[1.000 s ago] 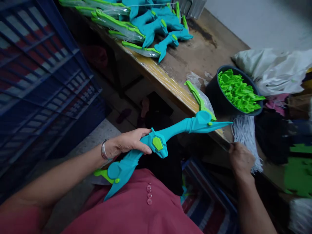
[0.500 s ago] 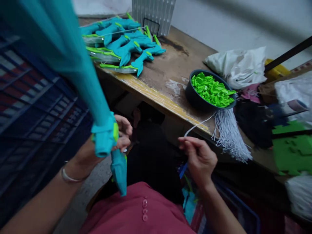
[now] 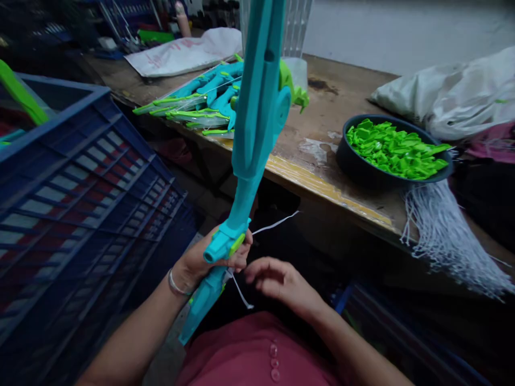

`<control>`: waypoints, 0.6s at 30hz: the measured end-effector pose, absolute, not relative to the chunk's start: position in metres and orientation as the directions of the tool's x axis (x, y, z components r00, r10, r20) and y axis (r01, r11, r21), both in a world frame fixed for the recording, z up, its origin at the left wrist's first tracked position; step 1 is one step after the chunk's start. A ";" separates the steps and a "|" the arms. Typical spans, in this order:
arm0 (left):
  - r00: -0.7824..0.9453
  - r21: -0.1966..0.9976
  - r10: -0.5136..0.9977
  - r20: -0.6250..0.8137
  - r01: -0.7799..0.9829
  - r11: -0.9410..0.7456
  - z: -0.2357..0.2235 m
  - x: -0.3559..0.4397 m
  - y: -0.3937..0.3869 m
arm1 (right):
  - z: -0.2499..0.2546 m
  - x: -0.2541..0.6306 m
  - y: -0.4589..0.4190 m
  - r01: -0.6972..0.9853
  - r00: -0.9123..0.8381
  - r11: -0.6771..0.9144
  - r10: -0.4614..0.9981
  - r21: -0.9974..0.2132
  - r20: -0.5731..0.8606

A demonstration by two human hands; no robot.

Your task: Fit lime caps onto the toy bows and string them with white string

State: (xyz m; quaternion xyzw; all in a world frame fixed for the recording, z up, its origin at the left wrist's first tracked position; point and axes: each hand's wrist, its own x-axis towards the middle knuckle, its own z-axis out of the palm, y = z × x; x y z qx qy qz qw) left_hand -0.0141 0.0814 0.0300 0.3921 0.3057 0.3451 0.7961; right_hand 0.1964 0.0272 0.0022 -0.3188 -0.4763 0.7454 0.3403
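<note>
My left hand [image 3: 225, 252] is closed round the narrow part of a long teal plastic toy bow [image 3: 257, 118] with green fittings, held nearly upright in front of me. A white string [image 3: 277, 221] sticks out beside the left fingers, one end reaching right toward the table and the other hanging below. Just to the right is my right hand [image 3: 281, 284], its fingers loosely bent and apart, nothing visible in them. Its fingertips are a little blurred and come close to the left hand. The left palm is hidden behind the toy.
Several teal-and-green toys [image 3: 197, 104] lie on the wooden table [image 3: 322, 193]. A dark bowl [image 3: 350, 161] of green plastic pieces stands at right, beside a bundle of white strings [image 3: 454, 236]. A blue crate [image 3: 100, 177] is on my left. White sacks [image 3: 462, 96] rest behind the bowl.
The toy has swung right and more upright with my left hand. My right hand has come in beside it and loosened its pinch; the string now lies at the toy. The view has turned left.
</note>
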 end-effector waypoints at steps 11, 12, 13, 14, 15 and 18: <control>0.602 0.850 0.756 -0.257 -0.232 0.474 0.009 -0.032 0.054 | 0.022 0.240 0.128 -0.636 0.063 -0.010 0.996 -0.772 -0.065; 0.580 0.865 0.776 -0.249 -0.227 0.447 0.009 -0.037 0.054 | 0.028 0.245 0.127 -0.633 0.084 0.001 0.994 -0.774 -0.067; 0.554 0.893 0.801 -0.225 -0.212 0.397 0.011 -0.042 0.054 | 0.034 0.249 0.125 -0.626 0.109 0.008 0.991 -0.780 -0.077; 0.531 0.928 0.827 -0.184 -0.182 0.324 0.015 -0.048 0.056 | 0.041 0.253 0.121 -0.615 0.133 0.010 0.987 -0.788 -0.092; 0.503 0.960 0.855 -0.127 -0.153 0.233 0.020 -0.053 0.058 | 0.047 0.258 0.115 -0.599 0.158 0.011 0.982 -0.801 -0.105; 0.344 0.990 0.936 0.075 -0.136 -0.029 0.046 -0.067 0.064 | 0.063 0.283 0.094 -0.461 0.295 0.098 0.954 -0.882 -0.048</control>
